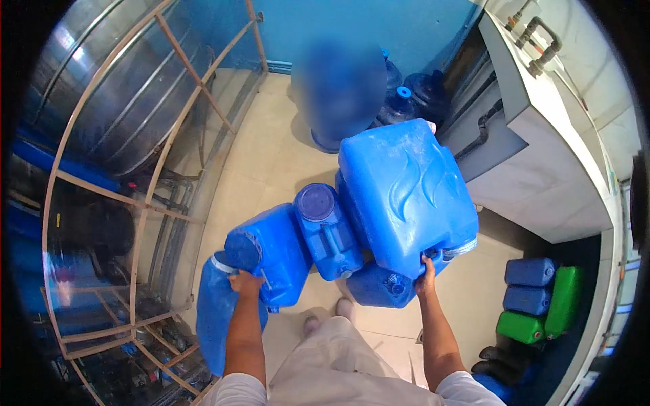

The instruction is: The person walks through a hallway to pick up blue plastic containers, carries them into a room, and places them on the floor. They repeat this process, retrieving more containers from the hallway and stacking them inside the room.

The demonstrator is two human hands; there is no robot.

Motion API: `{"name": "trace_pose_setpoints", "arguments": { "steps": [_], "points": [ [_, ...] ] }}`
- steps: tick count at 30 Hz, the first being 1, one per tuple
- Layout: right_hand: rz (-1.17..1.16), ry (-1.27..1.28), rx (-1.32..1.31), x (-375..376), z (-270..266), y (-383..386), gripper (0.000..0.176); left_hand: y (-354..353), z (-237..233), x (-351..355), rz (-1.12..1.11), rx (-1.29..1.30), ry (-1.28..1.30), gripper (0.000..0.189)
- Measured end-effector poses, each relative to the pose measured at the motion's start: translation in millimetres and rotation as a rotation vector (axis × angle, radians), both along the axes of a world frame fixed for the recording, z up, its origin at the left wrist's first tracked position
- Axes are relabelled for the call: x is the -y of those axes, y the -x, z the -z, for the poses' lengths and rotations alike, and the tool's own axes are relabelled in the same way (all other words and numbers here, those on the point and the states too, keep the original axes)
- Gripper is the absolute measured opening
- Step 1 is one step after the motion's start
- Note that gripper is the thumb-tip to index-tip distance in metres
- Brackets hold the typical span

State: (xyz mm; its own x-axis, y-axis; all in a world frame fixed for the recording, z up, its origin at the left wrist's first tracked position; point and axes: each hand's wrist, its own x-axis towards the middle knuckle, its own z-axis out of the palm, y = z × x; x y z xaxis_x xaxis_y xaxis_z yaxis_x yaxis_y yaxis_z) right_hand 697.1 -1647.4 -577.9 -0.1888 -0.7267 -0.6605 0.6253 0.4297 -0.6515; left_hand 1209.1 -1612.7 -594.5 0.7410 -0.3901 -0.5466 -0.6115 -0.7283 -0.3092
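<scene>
My right hand (426,279) is closed round the handle of a large blue jerrycan (399,183), which is tilted over the jugs beneath it. My left hand (245,281) has its fingers closed at the top of another blue jerrycan (281,247) with a dark round cap; the handle itself is mostly hidden. Left of that hand is a lighter blue container (213,311) with a white ring, partly behind my forearm. Between my hands stands a narrower blue jerrycan (328,233) with a wide dark cap. Another blue jerrycan (376,287) is partly covered by the large one.
Several round water bottles (399,101) stand by the blue wall, near a blurred blue shape (342,88). A metal frame (142,210) with a steel tank (128,81) lines the left. A white counter (542,169) with pipes runs right. Green jugs (520,327) and blue jugs (529,272) lie lower right.
</scene>
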Motion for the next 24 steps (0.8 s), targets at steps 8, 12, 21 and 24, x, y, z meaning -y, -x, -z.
{"name": "trace_pose_setpoints", "arguments": {
  "steps": [8,12,21,24],
  "points": [
    [0.117,0.216,0.079,-8.4,-11.5,-18.1,0.066,27.1,-40.9,98.1,0.202,0.031,0.148,0.071],
    [0.294,0.007,-0.158,-32.7,-15.7,-23.1,0.029,-13.0,-23.5,65.1,0.216,-0.059,0.347,0.051],
    [0.47,-0.2,-0.317,-92.0,-25.4,14.8,0.037,-113.4,-31.5,-29.8,-0.401,-0.445,0.831,0.029],
    [0.465,-0.343,-0.257,-113.4,-31.9,15.2,0.008,-112.0,-98.7,-43.0,-0.954,-1.019,0.653,0.019]
  ]
}}
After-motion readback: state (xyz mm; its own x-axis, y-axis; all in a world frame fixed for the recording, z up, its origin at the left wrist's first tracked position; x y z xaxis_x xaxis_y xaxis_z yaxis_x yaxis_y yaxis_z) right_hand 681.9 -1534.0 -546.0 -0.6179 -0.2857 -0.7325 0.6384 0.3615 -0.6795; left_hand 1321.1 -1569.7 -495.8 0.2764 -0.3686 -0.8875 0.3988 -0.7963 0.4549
